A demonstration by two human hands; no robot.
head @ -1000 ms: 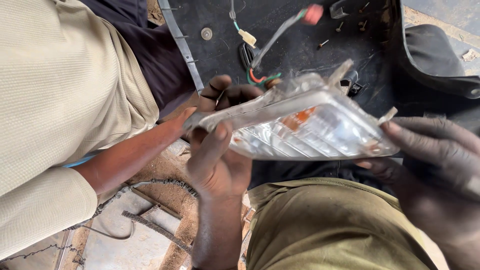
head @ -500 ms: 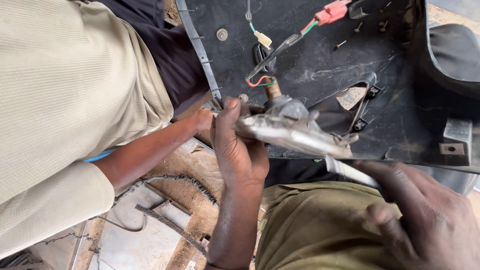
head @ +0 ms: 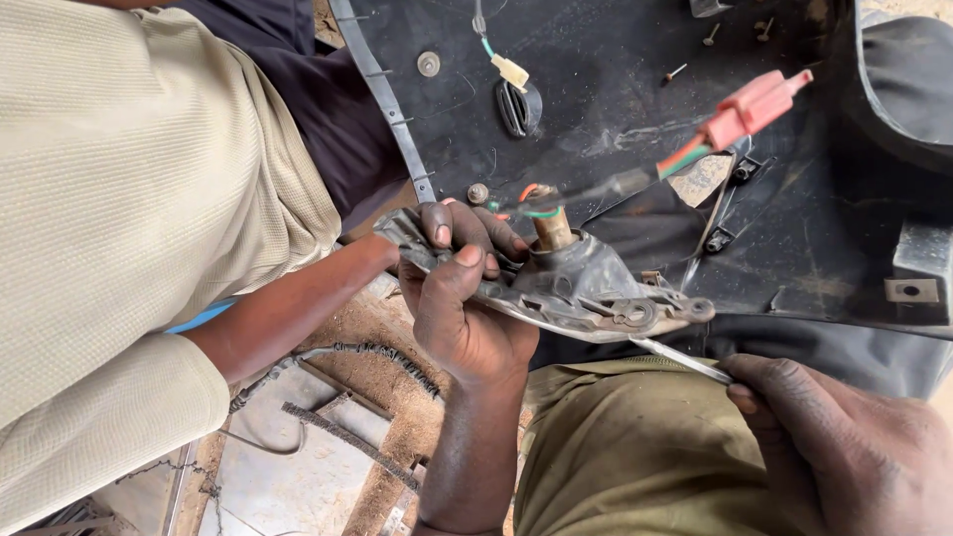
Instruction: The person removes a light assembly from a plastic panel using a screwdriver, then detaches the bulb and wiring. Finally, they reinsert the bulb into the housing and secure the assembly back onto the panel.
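Note:
My left hand (head: 467,318) grips a grey lamp housing (head: 586,283) by its left end, back side up. A brass bulb socket (head: 551,230) with orange and green wires sticks up from it. My right hand (head: 844,447) sits at the lower right, closed on a thin metal screwdriver (head: 680,359) whose tip reaches the housing's lower edge. Another person's forearm (head: 288,308) comes in from the left, and their fingers touch the housing's left end behind my thumb.
A black plastic body panel (head: 615,119) lies behind the housing, with a red connector (head: 759,104) and a small white connector (head: 511,71) on loose wires. My olive trousers (head: 615,457) are below. Metal scraps and cable lie on sandy ground (head: 328,427).
The lamp has been turned from its clear lens side to its grey back. My right hand left the lamp's right end and dropped to the lower right, where it holds the screwdriver.

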